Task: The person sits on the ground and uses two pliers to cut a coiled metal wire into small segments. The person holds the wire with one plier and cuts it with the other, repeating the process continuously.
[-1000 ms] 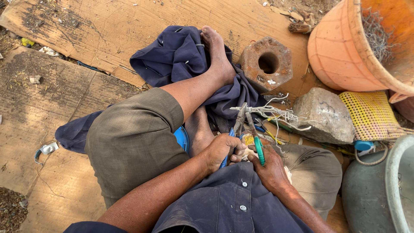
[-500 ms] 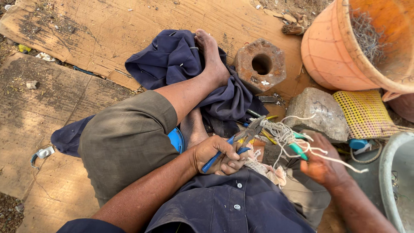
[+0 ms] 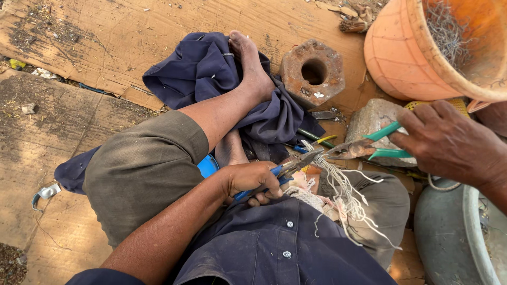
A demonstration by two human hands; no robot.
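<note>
Rough wooden boards point(image 3: 95, 31) make up the floor, dusty and littered, with a person sitting on them, one bare foot point(image 3: 252, 68) resting on a crumpled dark blue cloth point(image 3: 200, 74). Much is cut off or buried: the orange clay pot point(image 3: 422, 53) runs out of the frame at top right, the grey metal basin point(image 3: 449, 232) is clipped at the bottom corner, and the stone point(image 3: 375, 121) is half covered by the hand in front of it. What the wire strands are fastened to in the lap (a pale bundle, hard to make out) I cannot tell.

The left hand point(image 3: 252, 182) is curled tight around the blue-handled pliers point(image 3: 288, 170), fingers wrapped over the grips, the tool's nose pointing towards the tangle of pale wire point(image 3: 346, 192). The right hand point(image 3: 449, 142) is closed over the green-handled pliers point(image 3: 369, 149), fingers folded round both handles, its rusty nose meeting the other pliers just above the wire. A rusty hexagonal nut point(image 3: 312, 71) lies on the boards beyond the foot, near the pot.
</note>
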